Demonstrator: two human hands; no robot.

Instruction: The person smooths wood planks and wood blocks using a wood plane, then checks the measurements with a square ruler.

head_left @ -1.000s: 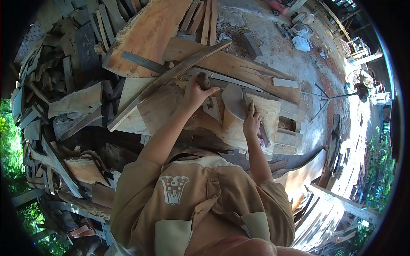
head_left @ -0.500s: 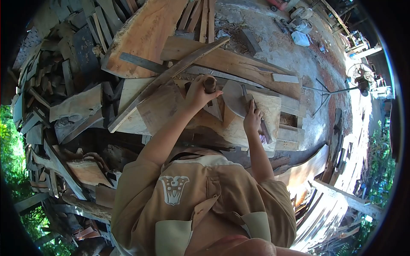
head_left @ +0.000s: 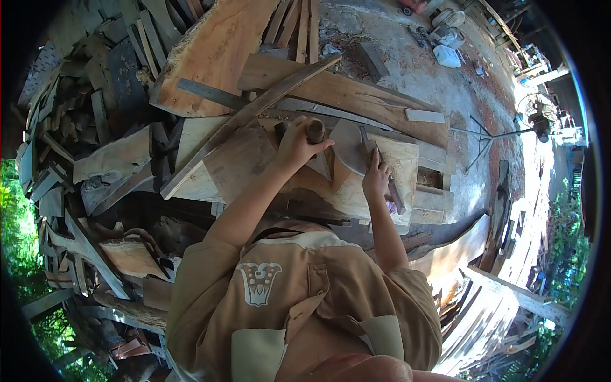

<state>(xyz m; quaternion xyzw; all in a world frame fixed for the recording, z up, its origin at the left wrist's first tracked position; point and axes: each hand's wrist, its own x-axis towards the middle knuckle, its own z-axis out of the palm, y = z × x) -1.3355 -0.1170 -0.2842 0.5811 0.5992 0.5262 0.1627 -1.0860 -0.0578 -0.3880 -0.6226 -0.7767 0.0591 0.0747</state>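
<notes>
My left hand (head_left: 296, 148) is closed around a brown, round-ended wooden piece (head_left: 315, 131) above the workbench, thumb stretched to the right. Closed on a long, narrow tool is my right hand (head_left: 376, 181); the tool has a dark strip (head_left: 365, 140) at its far end and a brown wooden part (head_left: 396, 195) at its near end. I cannot make out its exact kind. Between my hands lies a flat grey piece (head_left: 348, 149) with a rounded edge. Beneath it is a pale wooden board (head_left: 401, 156). A brown flat panel (head_left: 238, 162) lies left of my left hand.
A long wooden bar (head_left: 254, 114) crosses the bench diagonally. Behind it lie a wide plank (head_left: 331, 86) and a large slab (head_left: 207, 57). Scrap wood (head_left: 83, 114) is piled at left. A fan (head_left: 540, 118) and a thin-legged metal stand (head_left: 487, 137) are at right.
My left hand and the round-ended wooden piece have shifted slightly to the right. My right hand and its tool look almost unmoved.
</notes>
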